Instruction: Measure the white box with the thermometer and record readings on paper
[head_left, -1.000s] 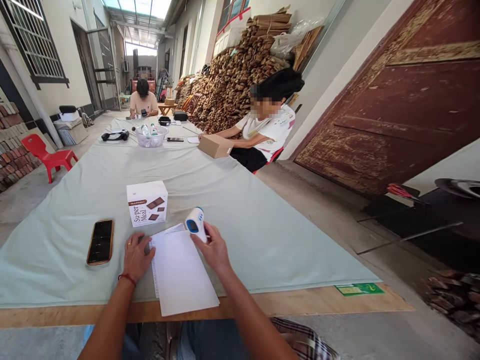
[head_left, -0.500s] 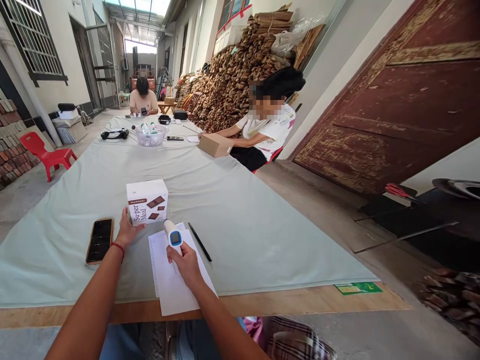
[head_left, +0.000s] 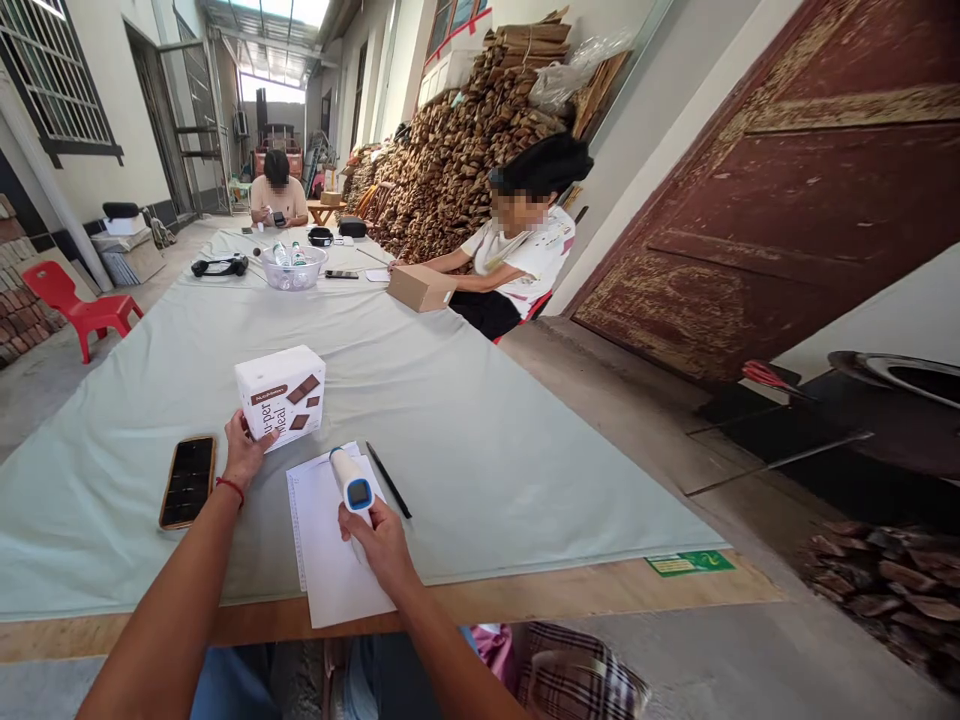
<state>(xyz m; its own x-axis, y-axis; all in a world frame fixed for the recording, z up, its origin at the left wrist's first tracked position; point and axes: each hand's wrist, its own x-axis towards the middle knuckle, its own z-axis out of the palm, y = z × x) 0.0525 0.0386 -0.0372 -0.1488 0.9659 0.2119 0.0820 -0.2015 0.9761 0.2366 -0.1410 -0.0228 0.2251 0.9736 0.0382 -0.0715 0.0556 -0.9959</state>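
My left hand (head_left: 247, 450) grips the lower left corner of a white carton (head_left: 281, 395) printed with chocolate pieces and the word "Meal". The carton looks slightly tilted; whether its base touches the cloth I cannot tell. In my right hand (head_left: 379, 535) is a white infrared thermometer (head_left: 351, 475) with a blue-rimmed screen facing me. It is held over white paper sheets (head_left: 337, 580) at the table's near edge. A black pen (head_left: 388, 480) lies just right of the paper. Left of my left hand lies a phone (head_left: 189, 482) with a dark screen.
A pale green cloth (head_left: 487, 450) covers the table. Farther along stand a clear plastic bowl (head_left: 294, 275) with bottles and a cardboard box (head_left: 420, 288), beside a seated person (head_left: 517, 260). Another person (head_left: 277, 195) sits at the far end. A red chair (head_left: 79, 305) is at left.
My left hand has closed further round the carton and turned and tilted it. My right hand has drawn the thermometer slightly back from the carton. The whole view has shifted a little.
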